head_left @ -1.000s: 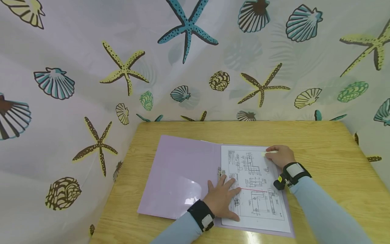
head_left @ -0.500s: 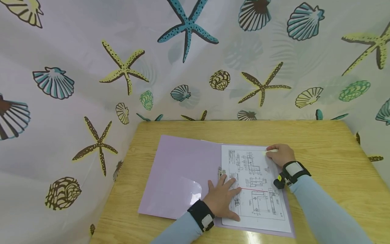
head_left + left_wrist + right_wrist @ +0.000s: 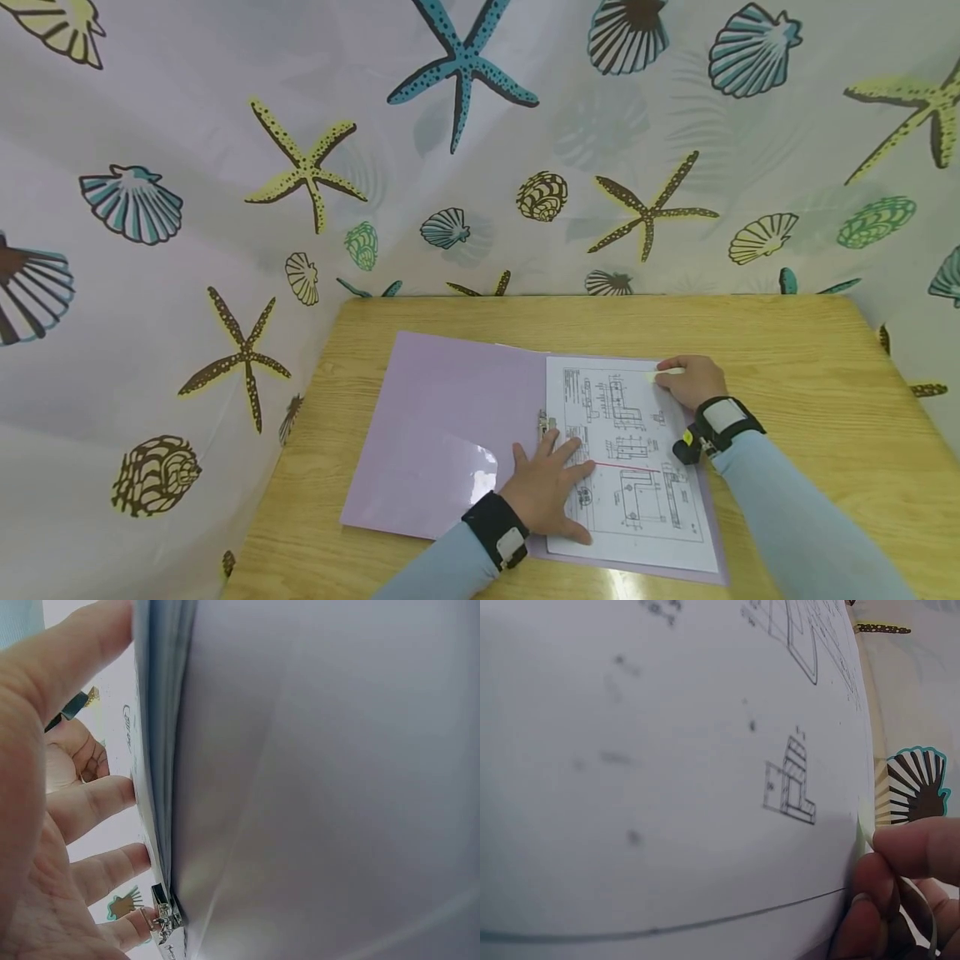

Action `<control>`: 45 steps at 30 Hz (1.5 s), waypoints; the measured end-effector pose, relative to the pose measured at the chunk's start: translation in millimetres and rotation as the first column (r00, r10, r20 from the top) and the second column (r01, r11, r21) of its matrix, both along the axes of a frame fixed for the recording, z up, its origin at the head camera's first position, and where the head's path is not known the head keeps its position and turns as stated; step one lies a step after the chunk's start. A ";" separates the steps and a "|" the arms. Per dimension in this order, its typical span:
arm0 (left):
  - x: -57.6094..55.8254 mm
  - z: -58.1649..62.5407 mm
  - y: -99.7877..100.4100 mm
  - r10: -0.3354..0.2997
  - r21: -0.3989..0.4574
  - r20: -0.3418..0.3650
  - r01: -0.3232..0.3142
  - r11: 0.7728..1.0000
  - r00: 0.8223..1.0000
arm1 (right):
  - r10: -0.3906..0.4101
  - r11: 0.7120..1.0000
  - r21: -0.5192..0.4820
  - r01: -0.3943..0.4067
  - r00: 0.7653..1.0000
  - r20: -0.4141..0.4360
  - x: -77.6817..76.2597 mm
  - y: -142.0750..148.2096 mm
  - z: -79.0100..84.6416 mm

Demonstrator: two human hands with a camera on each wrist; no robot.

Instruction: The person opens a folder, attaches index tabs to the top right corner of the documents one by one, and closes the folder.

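Observation:
A lilac folder [image 3: 457, 417] lies opened on the table, with a stack of sheets on its right side. The top sheet [image 3: 660, 542] carries black technical drawings and a red line. With fingers spread, my left hand [image 3: 546, 487] rests on the sheet's left part, below the metal clip [image 3: 545, 422] at the spine. My right hand [image 3: 693, 383] is at the sheet's upper right corner, pinching a pale yellow sticky note [image 3: 652, 378] between thumb and fingers. In the right wrist view the note [image 3: 865, 829] shows as a thin pale strip at the fingertips [image 3: 889, 844].
The wooden table [image 3: 810, 358] stretches around the folder on all sides. A white curtain [image 3: 510, 242] printed with starfish and shells hangs behind and to the left. Each wrist wears a black strap [image 3: 497, 529] over a light blue sleeve.

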State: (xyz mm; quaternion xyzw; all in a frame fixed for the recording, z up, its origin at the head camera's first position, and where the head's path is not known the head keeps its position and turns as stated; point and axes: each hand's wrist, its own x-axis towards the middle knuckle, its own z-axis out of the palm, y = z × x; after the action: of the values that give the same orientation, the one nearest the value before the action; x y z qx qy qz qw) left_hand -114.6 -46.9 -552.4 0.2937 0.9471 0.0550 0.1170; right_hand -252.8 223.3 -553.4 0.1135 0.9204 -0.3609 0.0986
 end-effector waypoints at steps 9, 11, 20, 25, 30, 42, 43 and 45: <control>0.0 -1.7 -0.3 0.000 0.005 -0.003 0.000 1.000 1.000 | -0.004 1.000 -0.013 0.004 1.000 0.016 -0.3 -0.8 0.3; 0.3 -1.1 -0.4 -0.002 0.005 -0.003 0.002 1.000 1.000 | -0.004 1.000 -0.015 0.004 1.000 0.022 0.0 -1.4 1.0; 1.0 -1.4 -1.0 -0.006 0.009 -0.014 0.006 1.000 1.000 | -0.008 1.000 0.026 0.008 1.000 0.014 -0.8 -3.4 0.2; 1.4 -2.1 -0.8 -0.005 0.004 -0.010 0.005 1.000 1.000 | -0.009 0.999 0.036 0.008 1.000 0.018 -2.2 -3.1 -1.5; 1.0 -4.6 -0.6 -0.003 0.003 -0.016 0.003 1.000 1.000 | -0.011 0.999 0.034 0.010 1.000 0.026 -2.3 -3.6 -1.1; 0.1 -6.7 0.3 -0.006 -0.001 -0.028 0.006 1.000 1.000 | -0.020 0.999 0.047 0.019 0.999 0.028 -4.6 -4.8 -1.7; 0.2 -6.7 0.2 -0.006 -0.001 -0.029 0.006 1.000 1.000 | -0.021 0.998 0.052 0.019 0.999 0.027 -4.9 -4.9 -1.8; 0.4 -6.5 0.1 -0.006 -0.002 -0.028 0.006 1.000 1.000 | -0.023 0.998 0.058 0.021 0.999 0.022 -5.0 -5.5 -1.3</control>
State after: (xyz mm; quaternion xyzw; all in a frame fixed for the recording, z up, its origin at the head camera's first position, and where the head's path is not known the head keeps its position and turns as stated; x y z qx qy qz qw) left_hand -114.3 -46.8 -558.8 0.2970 0.9479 0.0499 0.1040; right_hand -257.8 217.8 -554.8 0.1306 0.9279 -0.3340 0.1018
